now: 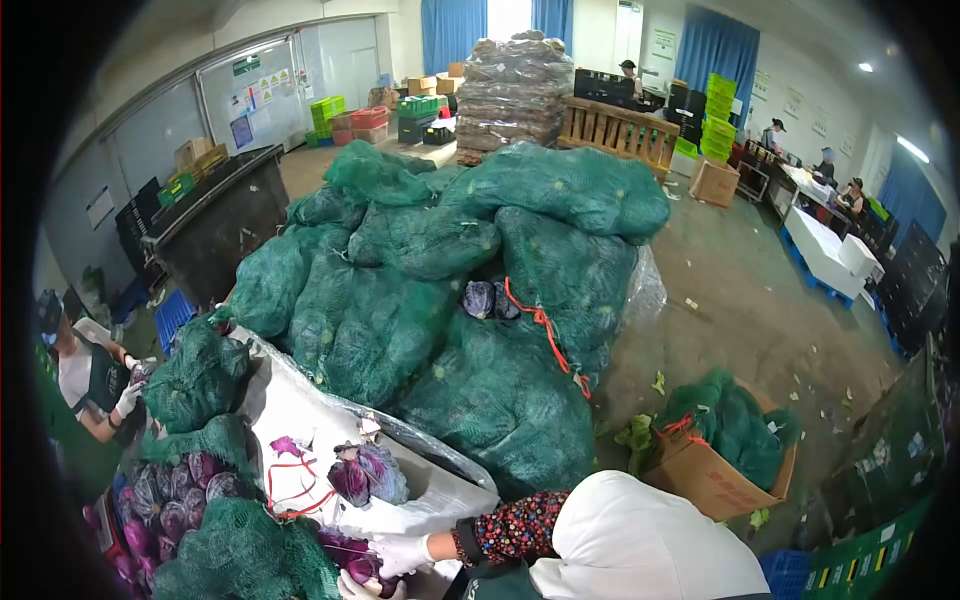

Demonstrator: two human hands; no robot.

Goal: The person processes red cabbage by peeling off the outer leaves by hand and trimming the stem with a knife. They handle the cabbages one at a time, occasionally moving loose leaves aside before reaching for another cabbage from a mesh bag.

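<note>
- Head view: the right hand (402, 554), gloved in white, has its fingers closed on the right side of a purple cabbage (345, 552), at the near edge of the scene.
- The left hand (362, 588), also gloved, touches the near side of the same cabbage; the lower edge cuts it off, so I cannot tell how far its grip is closed.
- The cabbage sits between a green net (245, 555) on the left and the right hand, at the near end of the white tabletop (268, 395).
- Farther along the tabletop lie another cabbage (375, 475) and a loose red string (290, 490).
- Near left, many purple heads (165, 500) lie bunched together.
- Beyond the tabletop rises a pile of stuffed green sacks (390, 310), a red cord (548, 335) hanging down it.
- Near right, a carton (710, 480) with green netting (735, 425) in it stands on the floor (690, 340), leaf scraps around it.
- Far left of the hands, a co-worker (85, 370) wears white gloves.
- Far off stands a wrapped stack (515, 95).
</note>
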